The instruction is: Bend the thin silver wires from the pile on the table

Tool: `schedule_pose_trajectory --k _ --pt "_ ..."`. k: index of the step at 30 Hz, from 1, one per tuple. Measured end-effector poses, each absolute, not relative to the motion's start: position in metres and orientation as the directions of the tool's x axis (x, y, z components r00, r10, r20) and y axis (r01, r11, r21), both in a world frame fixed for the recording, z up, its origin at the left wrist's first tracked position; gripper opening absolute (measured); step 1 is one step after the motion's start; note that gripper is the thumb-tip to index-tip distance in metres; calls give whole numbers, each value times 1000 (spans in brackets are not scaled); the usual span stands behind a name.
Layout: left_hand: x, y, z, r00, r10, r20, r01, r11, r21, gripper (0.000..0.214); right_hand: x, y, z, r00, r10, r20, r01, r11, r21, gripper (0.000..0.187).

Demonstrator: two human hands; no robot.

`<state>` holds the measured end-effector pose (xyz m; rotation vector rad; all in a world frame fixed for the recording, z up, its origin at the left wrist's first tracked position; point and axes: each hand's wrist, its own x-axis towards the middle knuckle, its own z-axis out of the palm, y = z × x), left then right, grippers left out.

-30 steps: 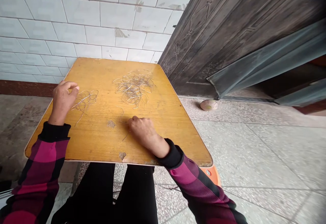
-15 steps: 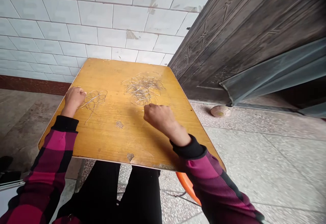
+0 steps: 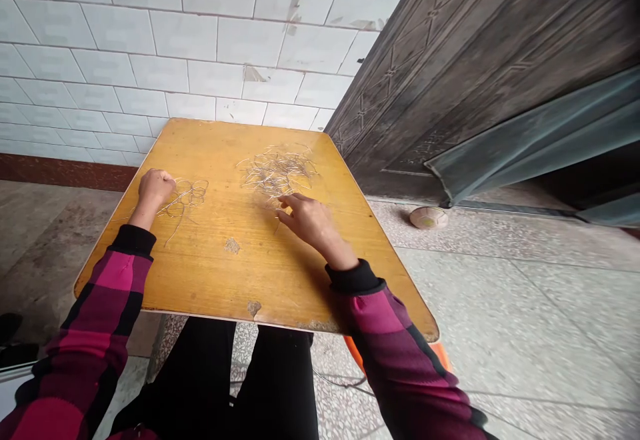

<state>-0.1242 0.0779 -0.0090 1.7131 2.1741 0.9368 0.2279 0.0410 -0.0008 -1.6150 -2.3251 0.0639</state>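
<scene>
My left hand [image 3: 156,189] is closed in a fist over the left side of the wooden table, right beside a small loose bundle of thin wires [image 3: 189,195]. Whatever its fingers may hold is hidden. My right hand [image 3: 307,220] hovers at the near edge of a bigger tangle of thin, shiny wires [image 3: 280,170]. Its thumb and forefinger are apart, with no thing visible between them; the other fingers are partly hidden and a little blurred.
The yellow wooden table [image 3: 200,273] has chipped patches near its front edge. Behind it stands a white tiled wall [image 3: 240,40]. A dark carved door [image 3: 400,107] with a grey-green cloth [image 3: 540,133] is at the right. A ball [image 3: 429,217] lies on the floor.
My right hand has gone from a closed fist to parted fingers and shifted slightly left and toward the big tangle. My left hand stays closed by the small bundle.
</scene>
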Motion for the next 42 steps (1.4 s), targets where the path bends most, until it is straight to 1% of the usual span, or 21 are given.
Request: schedule_pose_trajectory --k 2,3,5,6,8,9,10,12,14,17,19,24,25,28,29,31,33,35,38,42 --pt "-116 69 2 -321 902 288 701 22 713 9 228 38 -4 -342 900 271 855 418 -308 26" --pt "-110 63 8 -309 901 306 622 -52 782 8 227 36 -5 -350 887 301 815 447 -369 23" --pt "-92 48 19 -207 925 318 429 -206 879 7 223 31 -6 -332 879 341 694 473 -544 22" --pt "-81 40 23 -159 931 328 348 -258 901 8 218 28 -7 -307 889 340 602 458 -654 25" --pt "-58 25 28 -73 932 354 275 -322 906 10 208 21 -9 -271 924 271 344 356 -869 30" --pt "-47 18 29 -40 930 365 261 -343 903 12 202 17 -11 -272 933 234 210 295 -932 32" --pt "-37 12 28 6 929 371 248 -361 899 12 196 14 -12 -284 936 208 103 246 -964 33" --pt "-22 3 26 93 928 360 221 -372 902 11 187 8 -14 -310 932 189 -74 175 -982 33" --pt "-13 -2 22 132 925 356 184 -376 908 10 182 5 -15 -340 925 170 -189 110 -976 28" --pt "-7 -6 18 158 930 331 129 -352 927 9 179 2 -15 -380 914 144 -297 27 -954 23" --pt "-4 -8 16 172 939 299 108 -320 941 8 178 0 -14 -385 911 147 -348 5 -938 22" --pt "1 -11 15 202 947 249 71 -268 961 8 179 -1 -13 -478 869 125 -351 -59 -934 24" --pt "0 -10 15 194 950 246 69 -263 962 6 181 -1 -12 -481 869 120 -356 -69 -932 25" --pt "-5 -9 16 201 957 212 34 -223 974 14 190 3 -8 -440 890 121 -396 -71 -916 27" --pt "-7 -8 16 231 957 176 5 -182 983 15 193 4 -7 -426 896 123 -404 -67 -912 27" --pt "-10 -8 16 337 939 61 -55 -45 997 13 200 8 -3 -410 904 121 -405 -62 -912 26" --pt "-12 -8 15 457 887 -66 -80 115 990 15 204 10 -1 -403 909 104 -397 -71 -915 26" --pt "-14 -9 13 543 826 -150 -86 232 969 19 207 12 -1 -408 910 76 -389 -98 -916 26" --pt "-16 -9 11 598 780 -184 -138 326 935 24 211 16 -3 -426 903 51 -380 -128 -916 26" --pt "-19 -6 9 594 779 -201 -244 412 878 22 215 21 -6 -436 898 51 -353 -119 -928 26"
